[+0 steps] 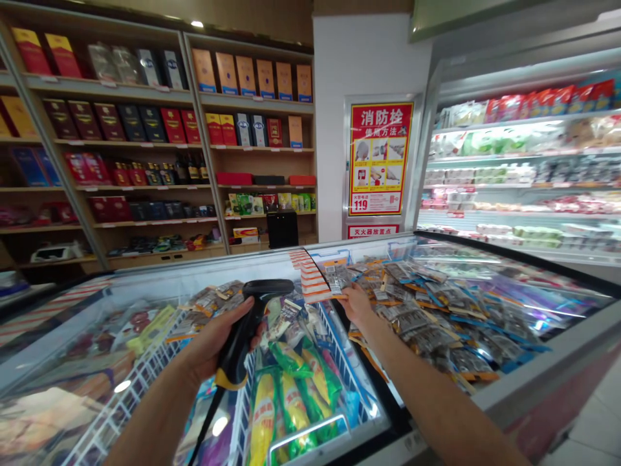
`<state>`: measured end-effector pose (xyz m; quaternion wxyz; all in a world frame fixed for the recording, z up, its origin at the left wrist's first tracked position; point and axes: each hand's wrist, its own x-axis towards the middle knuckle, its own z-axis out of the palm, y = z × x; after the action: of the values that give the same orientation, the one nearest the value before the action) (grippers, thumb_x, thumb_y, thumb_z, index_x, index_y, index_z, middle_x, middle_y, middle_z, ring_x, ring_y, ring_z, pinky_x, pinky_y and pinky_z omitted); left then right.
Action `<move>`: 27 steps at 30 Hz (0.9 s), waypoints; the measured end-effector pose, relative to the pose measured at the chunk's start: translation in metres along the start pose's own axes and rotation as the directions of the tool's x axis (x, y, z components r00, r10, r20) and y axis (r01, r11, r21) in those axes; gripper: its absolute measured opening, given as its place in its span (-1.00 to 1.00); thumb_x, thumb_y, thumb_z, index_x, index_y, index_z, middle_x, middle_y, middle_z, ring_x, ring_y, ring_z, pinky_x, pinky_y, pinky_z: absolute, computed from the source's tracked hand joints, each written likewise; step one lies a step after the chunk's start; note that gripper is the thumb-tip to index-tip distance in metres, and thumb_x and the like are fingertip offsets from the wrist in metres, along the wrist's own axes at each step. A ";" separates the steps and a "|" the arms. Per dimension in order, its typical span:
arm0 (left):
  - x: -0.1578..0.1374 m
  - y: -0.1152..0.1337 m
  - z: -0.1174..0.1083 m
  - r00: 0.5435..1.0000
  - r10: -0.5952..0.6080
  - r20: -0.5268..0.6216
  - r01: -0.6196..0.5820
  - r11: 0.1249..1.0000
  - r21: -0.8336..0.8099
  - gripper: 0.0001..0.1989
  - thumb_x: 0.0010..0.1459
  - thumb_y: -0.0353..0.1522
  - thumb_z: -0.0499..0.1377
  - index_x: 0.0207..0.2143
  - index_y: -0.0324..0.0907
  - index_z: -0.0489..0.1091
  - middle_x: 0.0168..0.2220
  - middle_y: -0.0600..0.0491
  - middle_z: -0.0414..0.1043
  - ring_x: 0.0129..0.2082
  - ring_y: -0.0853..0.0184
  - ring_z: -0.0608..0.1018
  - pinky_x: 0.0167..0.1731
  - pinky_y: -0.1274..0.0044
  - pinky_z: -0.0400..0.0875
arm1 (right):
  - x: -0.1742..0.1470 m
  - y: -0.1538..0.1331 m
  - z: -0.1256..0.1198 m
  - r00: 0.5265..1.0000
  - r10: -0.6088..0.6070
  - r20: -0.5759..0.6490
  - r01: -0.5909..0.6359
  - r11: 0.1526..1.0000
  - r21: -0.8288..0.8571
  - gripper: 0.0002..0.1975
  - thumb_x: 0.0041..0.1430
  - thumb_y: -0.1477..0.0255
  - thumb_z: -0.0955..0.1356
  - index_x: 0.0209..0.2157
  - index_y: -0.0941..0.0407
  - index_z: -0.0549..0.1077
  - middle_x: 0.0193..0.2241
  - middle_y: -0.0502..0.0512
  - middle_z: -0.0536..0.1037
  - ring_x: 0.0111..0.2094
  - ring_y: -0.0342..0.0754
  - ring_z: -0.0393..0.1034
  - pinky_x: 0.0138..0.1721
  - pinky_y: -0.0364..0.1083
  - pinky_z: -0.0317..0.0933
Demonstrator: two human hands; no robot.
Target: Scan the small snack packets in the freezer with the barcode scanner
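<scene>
My left hand point(211, 346) is wrapped round the grip of a black and yellow barcode scanner point(237, 346), its head tilted toward the right and its cable hanging down. My right hand point(358, 304) pinches the lower edge of a small clear snack packet point(336, 275) with an orange border. That packet is beside an orange and white striped strip point(310, 278) on the freezer divider. Many similar packets point(412, 317) lie heaped just beyond and to the right of my right hand. Below the scanner are yellow and green corn packs point(291, 395) in a white wire basket.
A chest freezer point(514, 395) with glass lids spans the foreground. Bagged frozen food point(58, 414) fills its left part. Shelves of boxed bottles point(140, 123) stand behind, beside a red fire hydrant poster point(381, 158). An open chiller point(524, 155) stands at the right.
</scene>
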<state>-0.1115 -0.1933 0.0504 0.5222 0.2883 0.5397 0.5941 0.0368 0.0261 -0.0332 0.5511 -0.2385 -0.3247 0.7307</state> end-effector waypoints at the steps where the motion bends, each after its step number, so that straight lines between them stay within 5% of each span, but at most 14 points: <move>1: 0.000 0.000 -0.001 1.000 -0.002 0.005 0.002 1.000 -0.008 -0.75 0.00 -0.26 0.06 -0.40 -0.30 0.30 -0.60 -0.01 0.36 -0.68 0.45 0.38 -0.69 0.63 0.29 | -0.001 0.000 0.001 1.000 -0.002 -0.005 0.002 1.000 0.006 -0.73 -0.40 0.71 0.20 -0.56 0.10 0.25 -0.68 -0.14 0.38 -0.59 -0.18 0.31 -0.50 -0.17 0.25; 27: -0.015 0.007 0.010 0.994 -0.003 0.110 0.014 0.995 -0.101 -0.74 0.02 -0.27 0.01 -0.45 -0.30 0.33 -0.62 -0.01 0.33 -0.69 0.45 0.35 -0.69 0.62 0.26 | 0.000 0.007 0.001 0.997 -0.058 -0.042 0.058 0.998 0.003 -0.73 -0.40 0.67 0.20 -0.53 0.11 0.24 -0.68 -0.14 0.38 -0.59 -0.19 0.29 -0.52 -0.18 0.21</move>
<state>-0.1001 -0.2034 0.0625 0.5676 0.2910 0.4805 0.6019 0.0310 0.0249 -0.0375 0.5792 -0.2430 -0.3185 0.7100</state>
